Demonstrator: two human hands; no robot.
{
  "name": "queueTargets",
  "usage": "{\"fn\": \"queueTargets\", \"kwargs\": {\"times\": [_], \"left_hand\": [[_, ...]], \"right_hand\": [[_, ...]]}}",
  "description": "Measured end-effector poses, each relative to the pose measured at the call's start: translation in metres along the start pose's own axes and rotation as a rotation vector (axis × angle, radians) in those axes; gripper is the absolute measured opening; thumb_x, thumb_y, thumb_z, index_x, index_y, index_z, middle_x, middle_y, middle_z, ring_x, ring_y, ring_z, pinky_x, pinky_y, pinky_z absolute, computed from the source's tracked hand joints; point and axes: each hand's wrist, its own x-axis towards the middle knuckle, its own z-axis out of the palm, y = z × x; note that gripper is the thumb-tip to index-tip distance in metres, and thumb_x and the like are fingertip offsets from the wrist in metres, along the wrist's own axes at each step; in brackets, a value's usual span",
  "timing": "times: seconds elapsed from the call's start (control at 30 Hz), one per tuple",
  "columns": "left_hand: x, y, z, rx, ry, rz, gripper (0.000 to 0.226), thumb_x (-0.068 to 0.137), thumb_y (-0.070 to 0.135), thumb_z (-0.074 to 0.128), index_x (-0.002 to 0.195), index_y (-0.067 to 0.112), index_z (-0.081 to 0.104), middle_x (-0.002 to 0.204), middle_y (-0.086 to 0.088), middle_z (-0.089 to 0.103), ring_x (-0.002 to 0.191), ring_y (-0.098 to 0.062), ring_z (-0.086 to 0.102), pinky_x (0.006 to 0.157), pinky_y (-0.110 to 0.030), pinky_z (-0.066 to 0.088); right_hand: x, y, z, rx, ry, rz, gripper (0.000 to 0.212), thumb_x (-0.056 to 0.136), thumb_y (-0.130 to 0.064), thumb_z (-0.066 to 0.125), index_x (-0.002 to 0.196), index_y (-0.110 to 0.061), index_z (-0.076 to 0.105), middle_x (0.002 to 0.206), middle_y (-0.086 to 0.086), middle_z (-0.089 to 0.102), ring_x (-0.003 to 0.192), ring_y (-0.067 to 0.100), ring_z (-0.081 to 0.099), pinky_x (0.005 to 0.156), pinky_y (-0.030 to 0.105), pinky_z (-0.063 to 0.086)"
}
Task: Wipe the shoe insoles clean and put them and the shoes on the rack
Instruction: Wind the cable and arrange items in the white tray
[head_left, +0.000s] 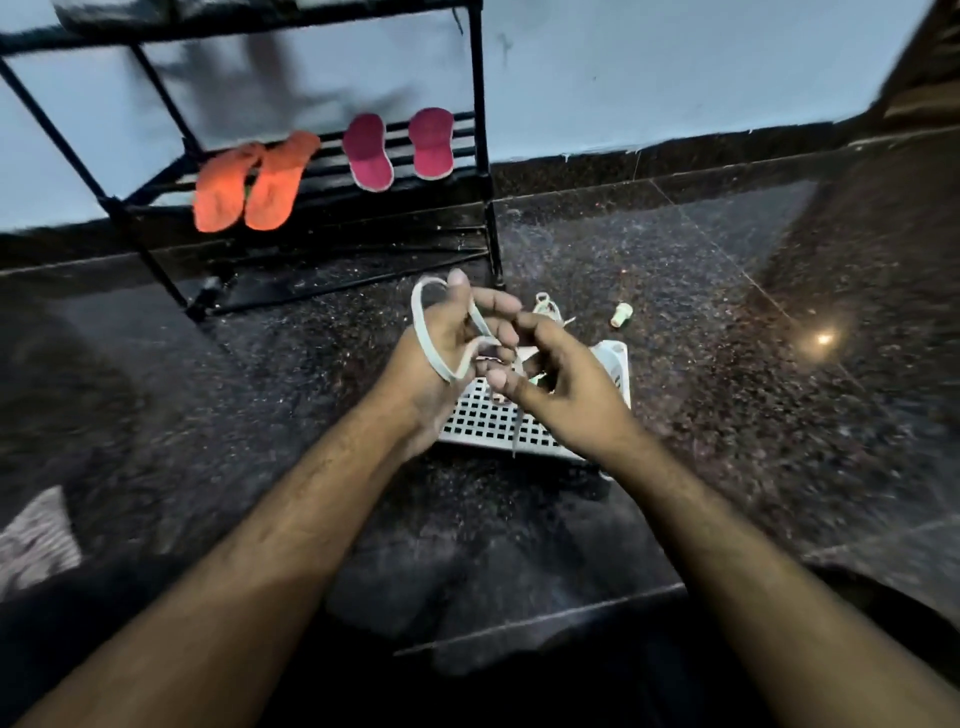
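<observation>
Head view: both hands meet mid-frame over a white perforated basket (493, 421) on the dark speckled floor (727, 364). Left hand (447, 338) has a pale shoelace (423, 332) looped round it, fingers curled on the lace; right hand (561, 379) has its fingers bent toward the same spot, probably pinching the lace end, but blur and overlap hide the contact. Black rack (480, 104) fills upper left of frame. On its lower shelf lie two orange insoles (249, 182) at left, hanging over the front bar, and two pink insoles (397, 148) just beside them to the right. White shoe (548, 306) only partly visible behind the hands, near the basket. Small pale bottle (622, 313) right of it. Handling call: lace is light and limp, tangles easily, so keep it wound. Insoles look thin, floppy, light; take at mid-length or heel so they don't fold. Shoe best grabbed at the heel collar.
</observation>
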Motion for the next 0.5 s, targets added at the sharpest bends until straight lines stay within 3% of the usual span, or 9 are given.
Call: {"fn": "queueTargets", "kwargs": {"times": [0.13,0.2,0.33,0.5], "left_hand": [[-0.038,-0.022,-0.011,0.042,0.076,-0.041,0.047,0.109,0.04,0.034,0.11,0.004,0.064,0.094,-0.013,0.071,0.081,-0.022,0.068,0.074,-0.033,0.054],[-0.047,-0.027,-0.018,0.058,0.162,-0.106,0.042,0.107,0.041,0.038,0.106,0.009,0.065,0.099,-0.011,0.072,0.083,-0.025,0.069,0.066,-0.032,0.051],[-0.041,-0.027,-0.028,0.015,0.36,-0.21,0.044,0.108,0.041,0.034,0.095,0.013,0.066,0.092,-0.007,0.074,0.072,-0.019,0.066,0.052,-0.026,0.041],[-0.012,-0.031,-0.034,-0.083,0.473,-0.232,0.044,0.108,0.041,0.036,0.092,0.013,0.066,0.073,-0.004,0.07,0.053,-0.01,0.05,0.047,-0.023,0.033]], "right_hand": [[-0.03,0.001,0.018,-0.016,0.075,0.122,0.019,0.09,-0.031,0.071,0.108,-0.028,0.068,0.089,-0.008,0.072,0.08,0.014,0.067,0.08,0.043,0.056],[-0.04,0.006,0.023,-0.149,0.074,0.16,0.007,0.09,-0.033,0.07,0.095,-0.028,0.071,0.078,-0.008,0.071,0.072,0.011,0.066,0.073,0.038,0.055],[-0.04,0.022,0.024,-0.227,0.079,0.256,0.01,0.091,-0.03,0.069,0.083,-0.025,0.067,0.068,-0.012,0.065,0.061,0.002,0.055,0.061,0.025,0.045],[-0.014,0.034,0.015,0.065,0.137,0.406,0.018,0.093,-0.038,0.063,0.084,-0.022,0.064,0.065,0.0,0.059,0.06,0.017,0.05,0.061,0.036,0.043]]}}
